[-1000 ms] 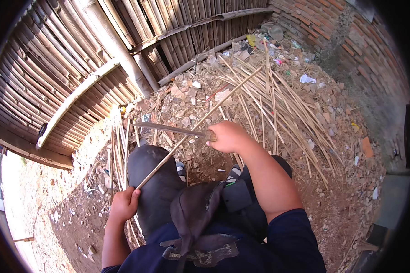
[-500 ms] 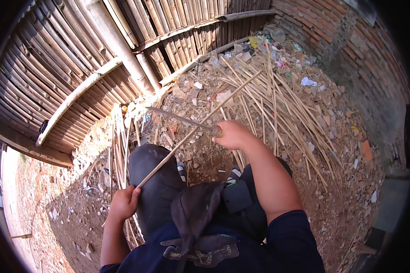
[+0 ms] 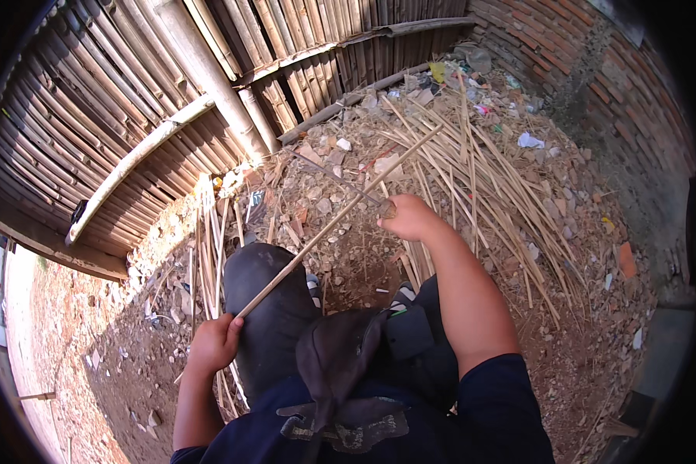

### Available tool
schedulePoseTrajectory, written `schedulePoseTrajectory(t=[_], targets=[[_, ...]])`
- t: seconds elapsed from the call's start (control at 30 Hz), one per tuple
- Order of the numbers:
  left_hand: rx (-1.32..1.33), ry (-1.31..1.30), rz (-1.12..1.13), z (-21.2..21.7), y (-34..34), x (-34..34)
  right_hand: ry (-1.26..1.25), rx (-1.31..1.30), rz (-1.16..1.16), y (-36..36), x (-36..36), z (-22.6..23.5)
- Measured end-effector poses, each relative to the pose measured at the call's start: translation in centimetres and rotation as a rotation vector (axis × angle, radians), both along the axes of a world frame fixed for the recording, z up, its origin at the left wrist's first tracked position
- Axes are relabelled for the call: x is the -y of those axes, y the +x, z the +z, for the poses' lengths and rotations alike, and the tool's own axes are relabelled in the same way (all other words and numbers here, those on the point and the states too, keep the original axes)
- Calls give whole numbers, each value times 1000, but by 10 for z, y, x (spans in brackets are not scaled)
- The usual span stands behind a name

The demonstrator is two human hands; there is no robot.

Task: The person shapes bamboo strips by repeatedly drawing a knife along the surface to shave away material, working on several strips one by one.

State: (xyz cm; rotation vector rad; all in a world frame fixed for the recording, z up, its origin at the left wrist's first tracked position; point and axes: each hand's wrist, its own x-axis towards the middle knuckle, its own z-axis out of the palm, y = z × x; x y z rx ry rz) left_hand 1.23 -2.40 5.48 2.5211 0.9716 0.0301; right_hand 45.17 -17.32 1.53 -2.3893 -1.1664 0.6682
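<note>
My left hand (image 3: 215,342) is closed round the near end of a long bamboo strip (image 3: 305,249), beside my left knee. The strip slants up to the right across my knee, its far end in the air over the ground. In my right hand (image 3: 411,219) is the handle of a knife with a long, narrow blade (image 3: 326,172). The blade points to the far left and crosses the strip close to the right hand; it appears to touch it. My fingers hide most of the handle.
Many loose bamboo strips (image 3: 510,209) lie piled to the right, and another bundle (image 3: 206,255) lies left of my knee. Stones and litter cover the ground. A bamboo wall (image 3: 143,100) rises at the far left, a brick wall (image 3: 626,108) at the right.
The knife and my right hand have moved away from me, up along the strip toward its far end. My left hand keeps its grip at the near end. The view has shifted slightly.
</note>
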Motion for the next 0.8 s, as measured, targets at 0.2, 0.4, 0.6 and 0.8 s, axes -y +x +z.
schedulePoseTrajectory(t=[0.2,0.4,0.6,0.8], targets=[[-20,-16,14,1,0,0,-95,-41,215,-43,-7,33],[37,37,10,-6,-2,1,-1,-63,108,-5,-3,14],[35,-1,-9,-1,1,-1,57,34,-51,6,6,-1],[13,1,9,-4,-3,0,-125,8,208,-41,-4,37]])
